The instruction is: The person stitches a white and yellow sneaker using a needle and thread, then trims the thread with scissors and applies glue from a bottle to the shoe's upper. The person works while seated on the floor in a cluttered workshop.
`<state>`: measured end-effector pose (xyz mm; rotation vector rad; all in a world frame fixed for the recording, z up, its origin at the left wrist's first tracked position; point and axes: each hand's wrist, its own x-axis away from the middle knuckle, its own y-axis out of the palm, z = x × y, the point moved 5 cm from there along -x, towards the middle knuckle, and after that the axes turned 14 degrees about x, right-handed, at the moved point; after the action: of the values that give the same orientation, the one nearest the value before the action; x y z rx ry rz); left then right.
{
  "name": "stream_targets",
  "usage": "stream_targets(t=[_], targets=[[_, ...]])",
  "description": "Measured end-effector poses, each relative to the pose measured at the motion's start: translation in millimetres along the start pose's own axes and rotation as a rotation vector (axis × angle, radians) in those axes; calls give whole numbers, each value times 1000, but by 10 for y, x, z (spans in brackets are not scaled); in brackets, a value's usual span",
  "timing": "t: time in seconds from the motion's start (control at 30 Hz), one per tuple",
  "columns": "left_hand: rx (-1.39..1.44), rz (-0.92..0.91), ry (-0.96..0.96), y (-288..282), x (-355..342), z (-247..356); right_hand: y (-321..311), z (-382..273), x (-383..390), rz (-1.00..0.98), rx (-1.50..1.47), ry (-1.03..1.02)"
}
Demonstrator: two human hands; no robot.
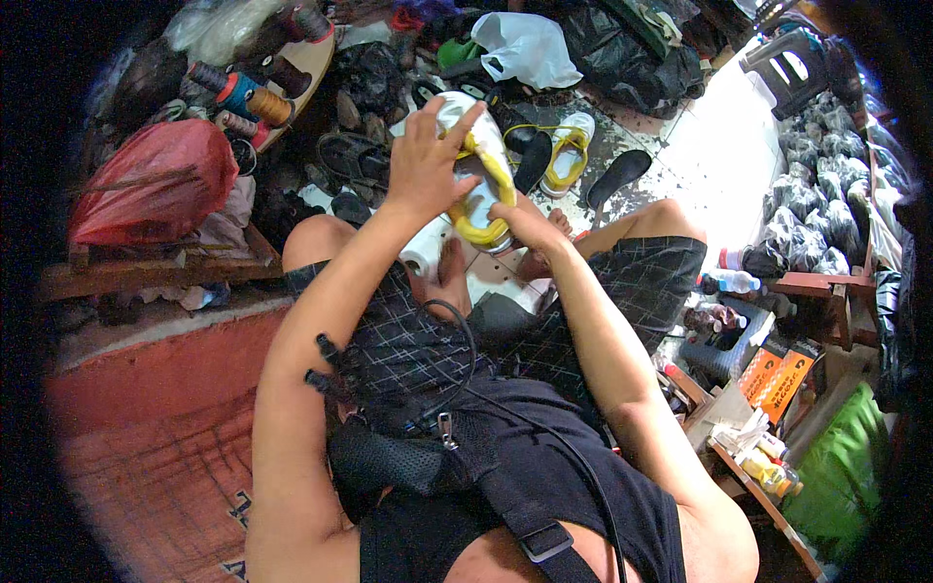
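Observation:
I hold a white and yellow shoe [478,175] up in front of me, above my knees. My left hand [425,160] grips its upper part from the left, with fingers spread over the white top. At the shoe's lower end, my right hand [518,225] pinches the yellow edge. A matching white and yellow shoe [567,148] lies on the tiled floor just beyond. I sit with bare feet [450,264] on the floor below the held shoe.
Spools of thread [255,100] sit on a round board at upper left, above a red plastic bag [155,180]. Dark sandals [352,155], a black insole [616,173] and a white bag [525,44] litter the floor. Bottles [734,282] and orange boxes [785,374] stand at right.

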<state>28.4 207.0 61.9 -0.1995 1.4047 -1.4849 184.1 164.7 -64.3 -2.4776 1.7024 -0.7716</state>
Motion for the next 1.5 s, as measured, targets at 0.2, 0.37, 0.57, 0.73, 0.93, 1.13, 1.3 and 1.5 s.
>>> stream_targets(t=[0.2, 0.37, 0.57, 0.73, 0.93, 1.13, 1.3, 1.5], targets=[[4, -189, -188, 279, -116, -509, 158, -54, -93, 12, -98, -79], [105, -13, -180, 278, -279, -741, 194, 451, -617, -51, -504, 14], [159, 142, -349, 130, -511, -1065, -13, 1940, -1492, 546, -576, 629], [339, 201, -485, 56, -449, -1304, 92, 2718, -2090, 708, -299, 848], [425, 161, -610, 85, -395, -1444, 45, 2994, -2329, 565, -38, 773], [436, 149, -626, 155, -367, -1392, 53, 3347, -2539, 408, 153, 635], [360, 167, -595, 126, -357, -1462, -296, 2672, -2218, 589, 190, 408], [306, 264, -628, 22, -323, -1561, -1316, -128, -522, 943, 237, -228]])
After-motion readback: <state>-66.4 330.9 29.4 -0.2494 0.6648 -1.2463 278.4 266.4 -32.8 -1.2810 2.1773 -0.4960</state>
